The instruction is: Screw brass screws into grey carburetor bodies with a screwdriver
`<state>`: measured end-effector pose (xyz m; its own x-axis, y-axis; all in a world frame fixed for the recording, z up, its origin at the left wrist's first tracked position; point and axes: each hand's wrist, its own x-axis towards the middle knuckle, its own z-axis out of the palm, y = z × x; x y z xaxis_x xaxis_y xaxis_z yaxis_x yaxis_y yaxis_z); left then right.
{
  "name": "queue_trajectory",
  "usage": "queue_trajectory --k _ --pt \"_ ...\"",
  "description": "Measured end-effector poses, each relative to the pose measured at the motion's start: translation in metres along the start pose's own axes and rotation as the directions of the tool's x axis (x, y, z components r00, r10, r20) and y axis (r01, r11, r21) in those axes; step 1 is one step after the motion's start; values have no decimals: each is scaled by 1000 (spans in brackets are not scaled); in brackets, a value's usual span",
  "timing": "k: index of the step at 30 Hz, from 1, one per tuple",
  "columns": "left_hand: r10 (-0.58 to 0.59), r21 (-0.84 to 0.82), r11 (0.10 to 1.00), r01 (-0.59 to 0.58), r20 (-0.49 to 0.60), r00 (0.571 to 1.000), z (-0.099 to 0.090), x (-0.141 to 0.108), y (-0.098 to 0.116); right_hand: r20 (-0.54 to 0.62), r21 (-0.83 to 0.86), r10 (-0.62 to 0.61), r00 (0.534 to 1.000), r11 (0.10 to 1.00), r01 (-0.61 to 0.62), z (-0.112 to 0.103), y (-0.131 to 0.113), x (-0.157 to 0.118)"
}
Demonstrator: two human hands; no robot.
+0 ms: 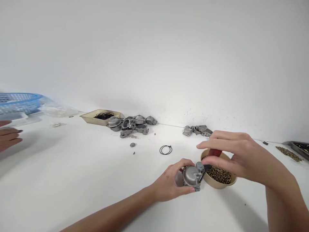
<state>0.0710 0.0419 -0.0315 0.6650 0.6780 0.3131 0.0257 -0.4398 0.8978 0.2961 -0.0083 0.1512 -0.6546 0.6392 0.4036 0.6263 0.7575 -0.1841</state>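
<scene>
Holding a round grey metal housing [191, 176] in the left hand [169, 182], grip closed around it, thumb along the near side, fingers over the far side. Held above the tabletop [96, 177], just left of a beige bowl [216, 185] full of brass-coloured screws [220, 175].

Holding a red-handled tool [214, 152] in the right hand [238, 158], grip narrow, pinched between thumb and fingers, over the bowl. Dark lower part angled down toward the right side of the housing, near the round cap on it. Can't tell whether touching at the tip.

Beyond the left hand, flat on the tabletop: thin black rings [165, 154], overlapping. Farther left: a small grey cap [132, 145] with a tiny screw [134, 153] near it.

Along the wall [154, 48]: a pile of similar housings [140, 120], just beside a beige tray [94, 121] with black rings inside. Farther right, a smaller cluster of metal parts [187, 130], partly behind the right hand.

At far right: loose brass-coloured pieces [288, 153] beside a dark tray [300, 149]. At far left: a blue basket [29, 104], a clear plastic bag [58, 111], and another person's hand [8, 138], cut off by the frame edge.
</scene>
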Motion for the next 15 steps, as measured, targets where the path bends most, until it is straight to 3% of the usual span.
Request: queue_trajectory --k 2,7,12,15 --pt "14 6 1000 -14 -3 1000 0 0 -2 -1 -39 47 999 998 -47 1 1 0" --pt "110 12 994 -110 -17 994 -1 1 -10 66 81 -32 997 996 26 1 0 0" --pt "126 33 992 -126 2 992 -2 0 -11 -2 -58 114 994 992 -114 3 4 2" --pt "104 58 993 -103 -14 994 -2 0 -11 -3 -21 50 999 999 -50 3 4 1"
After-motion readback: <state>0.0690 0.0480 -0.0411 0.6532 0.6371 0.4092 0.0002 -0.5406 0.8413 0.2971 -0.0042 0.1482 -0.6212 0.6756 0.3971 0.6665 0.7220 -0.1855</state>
